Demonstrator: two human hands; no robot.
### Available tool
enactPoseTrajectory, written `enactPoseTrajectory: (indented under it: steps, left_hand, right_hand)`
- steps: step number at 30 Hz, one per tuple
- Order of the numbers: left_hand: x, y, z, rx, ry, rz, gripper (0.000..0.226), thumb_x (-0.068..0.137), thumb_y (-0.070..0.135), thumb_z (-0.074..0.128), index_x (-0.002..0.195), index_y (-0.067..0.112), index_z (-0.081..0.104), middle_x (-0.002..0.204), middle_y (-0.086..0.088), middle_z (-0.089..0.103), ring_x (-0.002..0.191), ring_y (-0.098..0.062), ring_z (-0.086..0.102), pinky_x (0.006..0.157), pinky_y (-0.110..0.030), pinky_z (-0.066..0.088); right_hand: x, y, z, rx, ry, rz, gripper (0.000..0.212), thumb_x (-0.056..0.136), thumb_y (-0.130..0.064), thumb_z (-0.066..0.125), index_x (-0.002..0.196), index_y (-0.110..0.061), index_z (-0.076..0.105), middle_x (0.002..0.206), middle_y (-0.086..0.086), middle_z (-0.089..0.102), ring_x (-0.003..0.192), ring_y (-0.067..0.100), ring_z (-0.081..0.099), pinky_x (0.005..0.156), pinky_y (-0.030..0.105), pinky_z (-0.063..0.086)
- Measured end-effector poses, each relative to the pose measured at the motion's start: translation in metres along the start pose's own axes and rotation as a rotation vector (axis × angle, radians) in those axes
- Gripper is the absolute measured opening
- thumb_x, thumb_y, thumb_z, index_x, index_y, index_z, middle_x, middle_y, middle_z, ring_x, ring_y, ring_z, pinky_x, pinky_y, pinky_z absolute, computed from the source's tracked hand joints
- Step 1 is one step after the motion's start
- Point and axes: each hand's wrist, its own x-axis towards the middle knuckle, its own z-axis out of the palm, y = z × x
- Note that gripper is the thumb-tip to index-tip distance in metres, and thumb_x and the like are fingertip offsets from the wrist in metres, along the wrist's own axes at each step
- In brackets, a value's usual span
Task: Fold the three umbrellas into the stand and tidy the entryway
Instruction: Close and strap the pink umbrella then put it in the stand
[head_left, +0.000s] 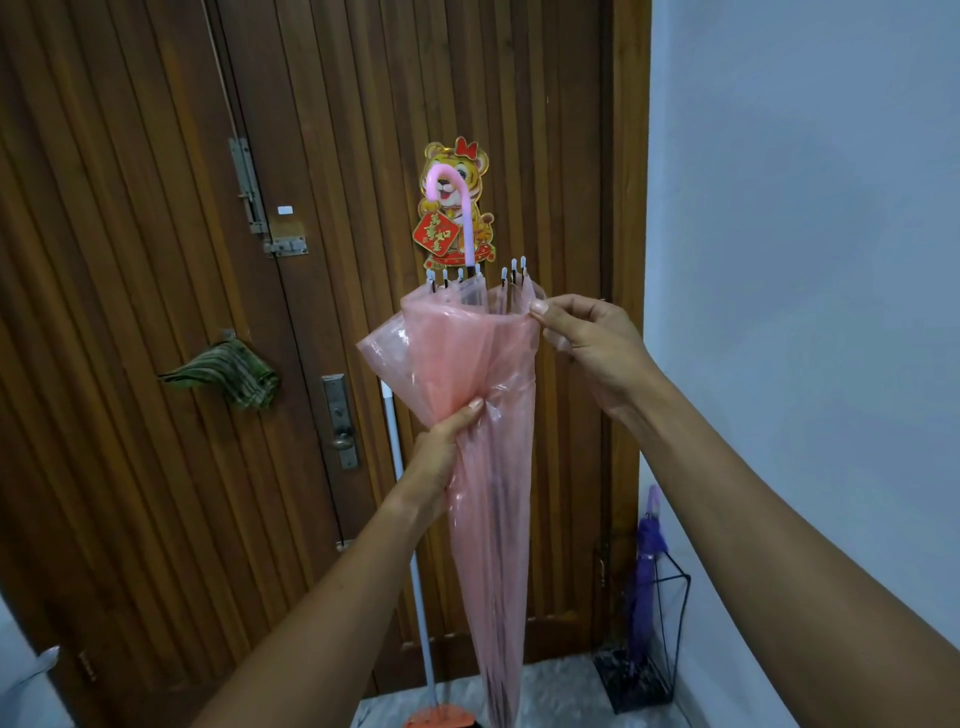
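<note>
Pink umbrella hangs mid-frame, handle up, my left hand gripping its bunched waist, my right hand pinching the rim: light, floppy, likely slippery plastic, best held at the gathered middle.

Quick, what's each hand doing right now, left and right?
Left hand: grips the pink umbrella around its gathered canopy.
Right hand: pinches the canopy's top edge.
</note>
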Motion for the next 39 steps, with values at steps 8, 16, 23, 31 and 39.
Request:
enactPoseTrajectory:
  steps: [8,16,23,31,39]
  left_hand:
    - [-0.009,0.007,0.013,0.115,-0.033,0.062,0.028,0.094,0.038,0.062,0.117,0.023,0.065,0.112,-0.011,0.073,0.107,-0.028,0.069,0.094,-0.046,0.056]
    - [-0.012,-0.002,0.024,0.325,-0.035,0.215,0.095,0.052,0.063,0.084,0.130,0.019,0.053,0.118,0.002,0.067,0.105,-0.015,0.068,0.087,-0.030,0.058]
    - [-0.010,-0.001,0.013,0.274,-0.006,0.138,0.029,0.082,0.031,0.074,0.104,0.014,0.068,0.100,-0.014,0.066,0.103,-0.030,0.065,0.087,-0.044,0.056]
    - [-0.012,0.004,-0.002,0.258,-0.249,0.003,0.045,0.080,0.034,0.061,0.110,0.001,0.065,0.093,-0.014,0.065,0.085,-0.025,0.064,0.080,-0.041,0.052]
    - [-0.014,0.014,-0.011,0.155,-0.399,-0.102,0.057,0.067,0.029,0.066,0.113,-0.004,0.060,0.086,-0.014,0.062,0.074,-0.024,0.060,0.071,-0.038,0.051]
  right_hand:
    - [0.001,-0.016,0.000,-0.126,0.045,-0.063,0.027,0.096,-0.022,0.068,0.103,0.003,0.070,0.089,0.009,0.072,0.065,0.007,0.070,0.056,0.030,0.060]
    - [0.012,-0.010,0.000,-0.265,0.255,-0.060,0.032,0.088,-0.034,0.077,0.072,-0.009,0.066,0.069,0.005,0.069,0.064,0.019,0.067,0.064,0.047,0.061]
    - [0.001,-0.028,-0.015,-0.082,-0.130,0.123,0.022,0.092,-0.019,0.073,0.104,-0.001,0.073,0.096,0.013,0.076,0.085,0.024,0.074,0.070,0.039,0.064]
    - [0.013,-0.026,-0.016,-0.260,-0.073,-0.058,0.017,0.085,-0.024,0.080,0.093,-0.009,0.079,0.104,-0.001,0.076,0.099,0.015,0.072,0.071,0.033,0.061]
    - [0.036,-0.044,-0.023,-0.381,-0.035,-0.086,0.018,0.080,-0.027,0.084,0.080,-0.009,0.078,0.082,-0.006,0.073,0.068,0.003,0.066,0.063,0.018,0.047]
